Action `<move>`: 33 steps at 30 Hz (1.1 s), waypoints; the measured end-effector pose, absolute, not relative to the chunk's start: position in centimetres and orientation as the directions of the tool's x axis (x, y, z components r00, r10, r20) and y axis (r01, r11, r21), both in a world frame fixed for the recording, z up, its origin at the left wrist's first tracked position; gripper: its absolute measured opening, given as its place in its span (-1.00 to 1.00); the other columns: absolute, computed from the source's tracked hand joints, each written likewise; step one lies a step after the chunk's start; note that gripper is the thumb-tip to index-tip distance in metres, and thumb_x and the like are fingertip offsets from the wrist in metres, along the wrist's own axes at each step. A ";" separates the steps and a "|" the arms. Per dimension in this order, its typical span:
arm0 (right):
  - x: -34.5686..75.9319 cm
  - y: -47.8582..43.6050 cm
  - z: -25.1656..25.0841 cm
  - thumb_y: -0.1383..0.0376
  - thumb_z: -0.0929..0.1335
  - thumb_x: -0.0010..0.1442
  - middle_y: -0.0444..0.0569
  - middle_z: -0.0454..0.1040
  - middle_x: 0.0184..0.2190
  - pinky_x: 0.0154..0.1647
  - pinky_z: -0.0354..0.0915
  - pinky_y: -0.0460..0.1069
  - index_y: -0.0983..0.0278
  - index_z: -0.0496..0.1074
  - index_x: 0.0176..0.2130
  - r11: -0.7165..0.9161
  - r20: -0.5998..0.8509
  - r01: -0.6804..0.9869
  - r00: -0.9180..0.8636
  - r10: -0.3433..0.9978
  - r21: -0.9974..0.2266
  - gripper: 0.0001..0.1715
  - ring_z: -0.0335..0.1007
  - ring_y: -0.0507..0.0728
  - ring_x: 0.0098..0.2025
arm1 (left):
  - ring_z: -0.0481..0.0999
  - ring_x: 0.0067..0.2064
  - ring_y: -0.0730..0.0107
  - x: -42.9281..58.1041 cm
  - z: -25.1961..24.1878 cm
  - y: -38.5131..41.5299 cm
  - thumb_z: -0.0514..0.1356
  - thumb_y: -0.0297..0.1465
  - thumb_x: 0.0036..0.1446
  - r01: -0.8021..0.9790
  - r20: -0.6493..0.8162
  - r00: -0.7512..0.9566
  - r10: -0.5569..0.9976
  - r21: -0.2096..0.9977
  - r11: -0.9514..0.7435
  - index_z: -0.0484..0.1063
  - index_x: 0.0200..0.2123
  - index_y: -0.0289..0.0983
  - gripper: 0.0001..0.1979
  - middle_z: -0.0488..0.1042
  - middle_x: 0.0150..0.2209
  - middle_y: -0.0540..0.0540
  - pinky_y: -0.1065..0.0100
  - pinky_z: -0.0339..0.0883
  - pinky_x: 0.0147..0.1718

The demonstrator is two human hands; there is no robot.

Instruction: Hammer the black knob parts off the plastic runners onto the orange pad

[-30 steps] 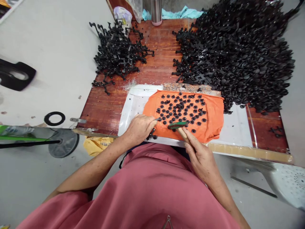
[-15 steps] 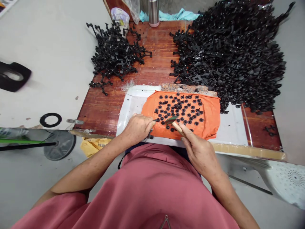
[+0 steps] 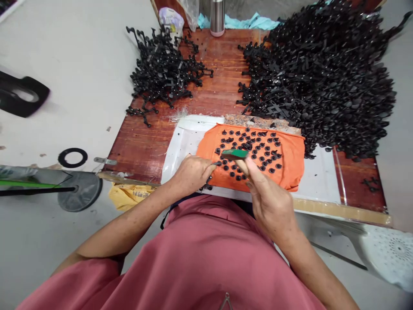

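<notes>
My left hand (image 3: 192, 173) rests at the near left edge of an orange cloth (image 3: 290, 155), fingers curled on a black sprue piece (image 3: 209, 183) that pokes out beneath them. My right hand (image 3: 269, 202) grips a wooden-handled tool whose green blade (image 3: 235, 153) lies raised over the cloth. Several small black round parts (image 3: 254, 150) are scattered across the cloth.
The cloth lies on a white sheet (image 3: 180, 142) on a wooden table (image 3: 145, 142). A big heap of black sprues (image 3: 325, 73) fills the back right, a smaller heap (image 3: 164, 73) the back left. A steel flask (image 3: 217, 17) stands behind. A white stool (image 3: 387, 254) is at right.
My right hand lifted the green-bladed tool from the near cloth edge up and slightly back over the parts. My left hand stayed at the cloth's left edge.
</notes>
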State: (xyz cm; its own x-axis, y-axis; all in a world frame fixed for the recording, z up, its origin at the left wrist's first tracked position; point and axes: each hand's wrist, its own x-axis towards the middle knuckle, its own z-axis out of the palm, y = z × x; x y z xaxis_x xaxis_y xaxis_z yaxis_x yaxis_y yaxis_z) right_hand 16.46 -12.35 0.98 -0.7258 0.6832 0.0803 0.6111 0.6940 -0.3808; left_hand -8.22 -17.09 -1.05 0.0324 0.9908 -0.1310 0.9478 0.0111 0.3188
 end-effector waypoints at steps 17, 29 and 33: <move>15.0 -11.4 2.0 0.19 0.39 0.41 -0.05 0.65 -0.08 0.02 0.46 0.04 0.18 0.53 0.07 0.310 0.049 0.297 -0.647 0.761 -0.903 -0.72 0.59 0.17 -0.05 | 0.55 -0.22 0.24 -6.6 2.0 -18.2 0.08 -0.29 0.48 0.777 0.033 0.288 0.957 0.576 -0.254 0.53 -0.32 -0.23 -0.67 0.60 -0.35 -0.09 0.22 0.30 -0.13; 14.8 -13.7 0.1 0.19 0.46 0.25 -0.17 0.54 -0.44 -0.34 0.38 -0.05 0.19 0.49 -0.25 0.100 -0.032 0.266 -0.450 0.892 -0.959 -0.86 0.45 0.07 -0.41 | 0.60 -0.13 0.30 -5.1 2.4 -20.7 0.02 -0.23 0.50 0.389 -0.134 -0.073 0.988 0.909 0.152 0.02 0.47 -0.18 -0.44 0.62 -0.13 -0.08 0.24 0.49 -0.05; 14.4 -14.4 0.4 0.21 0.46 0.29 -0.16 0.59 -0.40 -0.32 0.39 -0.06 0.20 0.52 -0.22 0.206 0.034 0.266 -0.534 0.845 -0.942 -0.88 0.49 0.07 -0.39 | 0.54 -0.28 0.35 -3.8 1.8 -20.5 -0.05 -0.23 0.52 0.263 -0.176 -0.108 0.979 0.944 0.198 0.09 0.38 -0.21 -0.54 0.56 -0.23 -0.06 0.32 0.46 -0.26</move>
State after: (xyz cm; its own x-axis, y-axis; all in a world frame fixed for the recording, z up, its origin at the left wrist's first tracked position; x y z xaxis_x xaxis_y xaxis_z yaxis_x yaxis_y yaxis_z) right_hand 14.36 -14.41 0.37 -0.5340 0.8448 0.0341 0.2662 0.2063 -0.9416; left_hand -3.78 -20.48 1.79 -0.1076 0.9786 -0.1756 0.2633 0.1984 0.9441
